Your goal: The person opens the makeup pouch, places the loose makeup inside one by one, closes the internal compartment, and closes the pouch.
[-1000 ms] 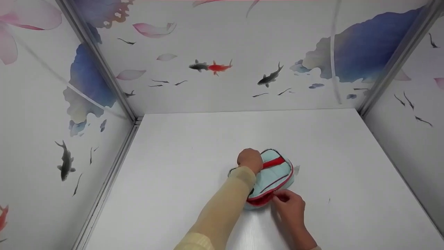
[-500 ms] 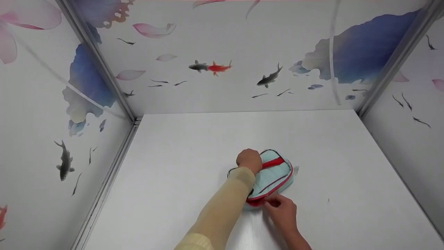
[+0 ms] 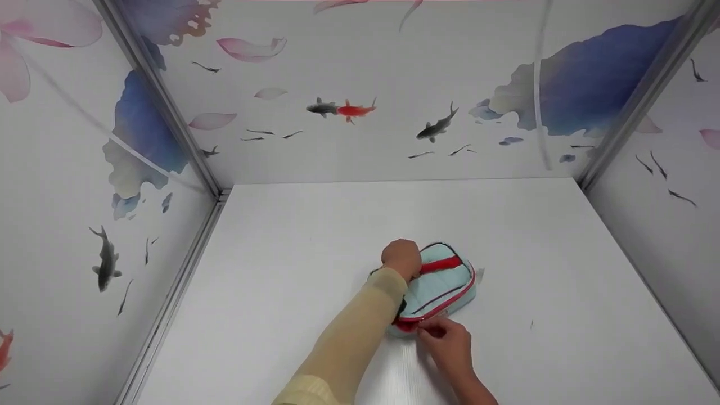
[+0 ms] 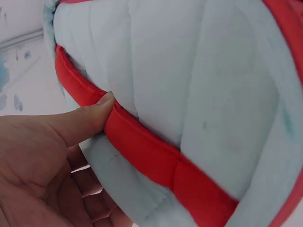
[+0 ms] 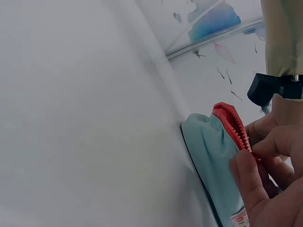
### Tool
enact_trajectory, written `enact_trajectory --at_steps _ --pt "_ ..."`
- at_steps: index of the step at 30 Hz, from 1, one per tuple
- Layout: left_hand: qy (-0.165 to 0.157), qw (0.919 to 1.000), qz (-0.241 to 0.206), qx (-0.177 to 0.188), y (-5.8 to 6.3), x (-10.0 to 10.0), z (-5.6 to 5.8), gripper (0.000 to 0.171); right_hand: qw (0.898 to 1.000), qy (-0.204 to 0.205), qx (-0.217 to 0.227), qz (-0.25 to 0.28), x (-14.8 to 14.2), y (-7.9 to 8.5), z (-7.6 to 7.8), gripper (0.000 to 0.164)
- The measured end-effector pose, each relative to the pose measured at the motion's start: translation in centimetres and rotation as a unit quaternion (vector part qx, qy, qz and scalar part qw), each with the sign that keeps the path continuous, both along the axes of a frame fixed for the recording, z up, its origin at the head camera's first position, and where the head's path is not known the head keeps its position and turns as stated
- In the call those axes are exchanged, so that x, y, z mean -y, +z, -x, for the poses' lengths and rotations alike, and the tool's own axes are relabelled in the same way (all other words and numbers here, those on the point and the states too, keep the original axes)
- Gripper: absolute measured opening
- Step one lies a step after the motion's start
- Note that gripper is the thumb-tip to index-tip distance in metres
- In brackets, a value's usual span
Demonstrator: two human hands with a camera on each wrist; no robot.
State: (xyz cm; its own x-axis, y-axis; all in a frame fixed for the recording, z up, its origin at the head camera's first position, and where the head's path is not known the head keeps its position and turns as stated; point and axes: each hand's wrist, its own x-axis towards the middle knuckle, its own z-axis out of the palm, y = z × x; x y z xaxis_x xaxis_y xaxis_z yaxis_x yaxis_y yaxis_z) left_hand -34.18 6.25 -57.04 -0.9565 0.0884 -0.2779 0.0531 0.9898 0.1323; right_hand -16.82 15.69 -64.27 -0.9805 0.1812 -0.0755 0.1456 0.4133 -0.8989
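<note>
A light blue quilted pouch (image 3: 441, 289) with red trim lies on the white table. Across its top runs a red fabric strap (image 4: 142, 146). My left hand (image 3: 401, 259) grips the pouch's left side, thumb (image 4: 97, 106) pressed on the strap and the other fingers curled below the edge. At the near edge, my right hand (image 3: 450, 340) pinches the red zipper between thumb and fingers; the pull itself is hidden by the fingertips. In the right wrist view the zipper teeth (image 5: 236, 132) stand apart at the corner beyond my fingers (image 5: 248, 170).
White panels with painted fish and petals enclose the table (image 3: 281, 236) at the back and both sides. A small translucent scrap (image 3: 480, 274) shows beside the pouch's right edge. A black device (image 5: 270, 90) sits on the left wrist.
My right hand has slid left along the pouch's near edge, and the red zipper gap there has become shorter. The left hand still grips the pouch, shifted slightly left.
</note>
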Motion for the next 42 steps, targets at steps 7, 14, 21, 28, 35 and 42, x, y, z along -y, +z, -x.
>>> enact_trajectory --at_steps 7,14,21,28,35,42 --pt "-0.040 0.9980 -0.050 0.004 0.5 0.8 1.1 0.040 0.999 0.032 0.000 0.002 0.5 0.5 0.3 0.007" --pt "-0.051 0.9968 -0.056 -0.026 0.1 1.9 1.7 0.048 0.997 0.077 -0.014 -0.004 0.5 0.9 1.0 0.011" --pt "-0.040 0.9948 -0.086 -0.038 0.2 3.4 0.4 0.045 0.996 0.079 -0.033 -0.038 -2.7 4.1 3.5 0.019" --pt "-0.040 0.9932 -0.108 -0.017 -0.4 5.3 -1.7 0.049 0.965 0.147 -0.112 -0.188 -5.1 7.4 10.0 0.033" --pt "-0.051 0.9926 -0.110 -0.008 -0.5 6.7 -3.2 0.071 0.905 0.293 -0.067 -0.302 -3.9 6.9 15.1 0.056" --pt "-0.045 0.9884 -0.136 -0.050 -1.5 8.7 -4.8 0.070 0.894 0.333 0.013 -0.299 -2.6 6.7 17.3 0.056"
